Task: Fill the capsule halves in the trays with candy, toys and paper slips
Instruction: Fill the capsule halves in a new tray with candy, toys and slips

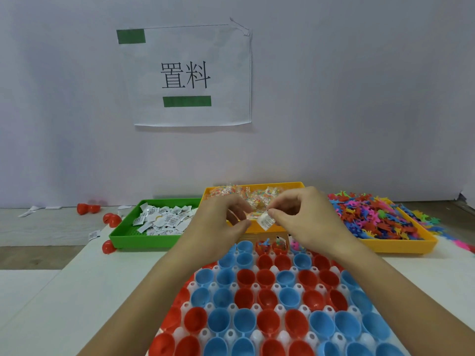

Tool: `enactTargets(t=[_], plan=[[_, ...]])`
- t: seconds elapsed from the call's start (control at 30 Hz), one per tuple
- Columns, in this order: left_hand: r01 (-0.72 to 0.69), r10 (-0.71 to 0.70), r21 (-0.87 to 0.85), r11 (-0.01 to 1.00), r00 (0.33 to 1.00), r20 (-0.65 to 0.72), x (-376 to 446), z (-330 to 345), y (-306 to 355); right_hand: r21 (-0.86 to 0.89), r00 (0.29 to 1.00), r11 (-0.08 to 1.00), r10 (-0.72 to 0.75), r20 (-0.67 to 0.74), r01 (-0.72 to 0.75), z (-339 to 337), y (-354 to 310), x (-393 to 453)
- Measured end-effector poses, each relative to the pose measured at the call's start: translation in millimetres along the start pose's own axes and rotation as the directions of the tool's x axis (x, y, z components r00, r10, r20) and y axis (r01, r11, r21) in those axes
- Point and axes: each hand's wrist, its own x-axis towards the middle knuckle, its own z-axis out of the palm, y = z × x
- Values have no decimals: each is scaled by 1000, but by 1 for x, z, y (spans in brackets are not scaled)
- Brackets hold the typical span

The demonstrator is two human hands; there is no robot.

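A white holder tray [279,308] in front of me carries several red and blue capsule halves [246,277]. Three halves in the far row [279,245] hold candy, toys and slips. Both hands hover above that far row. My right hand [305,217] pinches a white folded paper slip [266,220] between thumb and forefinger. My left hand [221,219] has curled fingers close to the slip, with a clear candy packet [235,217] partly showing in them. Behind the hands sits a yellow tray of candy packets [254,192].
A green tray [120,233] of paper slips [164,218] stands at the left. Another yellow tray [401,244] heaped with colourful plastic toys [380,217] stands at the right. Loose red capsule halves [110,219] and stray slips [93,235] lie left of the green tray. A paper sign [190,75] hangs on the wall.
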Motion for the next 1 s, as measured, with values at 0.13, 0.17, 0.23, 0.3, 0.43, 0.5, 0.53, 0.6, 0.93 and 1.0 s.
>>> enactTargets(t=[0.13,0.17,0.23,0.3,0.43,0.5,0.53,0.6,0.93,1.0], plan=[[-114,66,218,969,974,216,-4,7,-4,-185,999,983,25,34,-19,5,10,-1],[-120,59,235,965,966,250,-5,9,-5,-205,999,979,29,41,-20,7,11,-1],[-122,40,270,955,956,290,-6,12,-7,-235,998,972,31,47,-19,10,12,-2],[-130,28,310,942,950,312,-7,12,-8,-263,998,965,28,55,-13,12,12,-3],[-135,22,336,932,947,322,-7,11,-9,-274,996,962,21,89,4,13,11,-4],[-143,28,338,930,945,325,-7,10,-10,-282,994,959,16,106,14,15,10,-5],[-148,32,338,930,944,327,-7,10,-10,-285,994,958,15,111,17,16,10,-5],[-157,40,338,928,943,329,-7,10,-11,-287,993,958,13,121,22,17,11,-5],[-175,101,212,962,942,320,-4,6,-9,-300,985,952,-13,173,66,20,15,-5],[-175,108,179,968,938,330,-4,5,-8,-310,981,947,-24,193,84,21,14,-5]])
